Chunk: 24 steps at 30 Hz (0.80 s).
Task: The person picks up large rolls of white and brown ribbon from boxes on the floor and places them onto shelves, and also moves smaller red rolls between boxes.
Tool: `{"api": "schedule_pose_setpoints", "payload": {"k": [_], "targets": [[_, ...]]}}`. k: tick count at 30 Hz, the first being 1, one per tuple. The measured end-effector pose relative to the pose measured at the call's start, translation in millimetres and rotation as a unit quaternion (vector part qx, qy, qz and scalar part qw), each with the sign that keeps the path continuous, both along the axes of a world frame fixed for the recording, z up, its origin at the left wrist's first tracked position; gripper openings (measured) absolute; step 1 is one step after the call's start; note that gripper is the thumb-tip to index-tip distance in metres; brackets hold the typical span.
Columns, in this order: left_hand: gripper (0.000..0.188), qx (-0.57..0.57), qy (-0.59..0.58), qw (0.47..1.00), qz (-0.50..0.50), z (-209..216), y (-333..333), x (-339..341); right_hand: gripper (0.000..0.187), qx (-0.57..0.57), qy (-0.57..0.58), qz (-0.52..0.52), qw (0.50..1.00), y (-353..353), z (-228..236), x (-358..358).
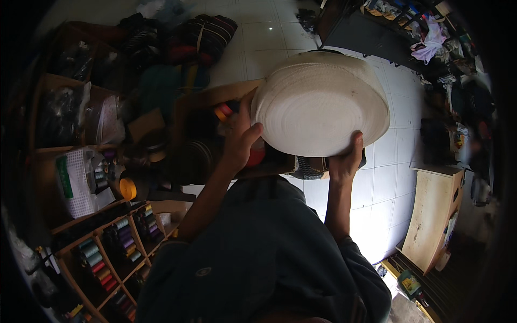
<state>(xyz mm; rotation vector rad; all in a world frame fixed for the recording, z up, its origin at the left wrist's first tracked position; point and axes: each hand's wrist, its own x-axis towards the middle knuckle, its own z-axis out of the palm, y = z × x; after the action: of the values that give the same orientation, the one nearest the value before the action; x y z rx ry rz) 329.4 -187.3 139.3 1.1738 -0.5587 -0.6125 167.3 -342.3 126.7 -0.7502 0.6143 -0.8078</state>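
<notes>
Webbing [326, 110], coiled broad and off-white, is clamped between left hand [242, 141] and right hand [345, 163]; thread spools [100, 272] sit near left.

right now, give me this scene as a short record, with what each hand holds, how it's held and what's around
held item: large, round, cream coiled roll of fabric-like band
left hand: grips its left edge, thumb in front
right hand: grips its lower right edge, thumb on the face
orientation: flat coiled face toward the camera
behind and below: open brown cardboard box, partly hidden
lower left: wooden compartment shelf with multicoloured thread spools
floor: white square tiles
</notes>
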Motion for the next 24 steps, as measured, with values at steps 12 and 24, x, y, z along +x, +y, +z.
{"api": "schedule_pose_setpoints", "payload": {"k": [12, 24], "targets": [[0.063, -0.041, -0.070, 0.942, 0.326, 93, 46, 1, 0.108, -0.060, -0.228, 0.346, 0.908, 27, -16, 70], [0.058, -0.049, -0.112, 0.866, 0.484, 135, 133, 33, 0.033, -0.506, 0.040, 0.458, 0.730, 96, 2, 141]]}}
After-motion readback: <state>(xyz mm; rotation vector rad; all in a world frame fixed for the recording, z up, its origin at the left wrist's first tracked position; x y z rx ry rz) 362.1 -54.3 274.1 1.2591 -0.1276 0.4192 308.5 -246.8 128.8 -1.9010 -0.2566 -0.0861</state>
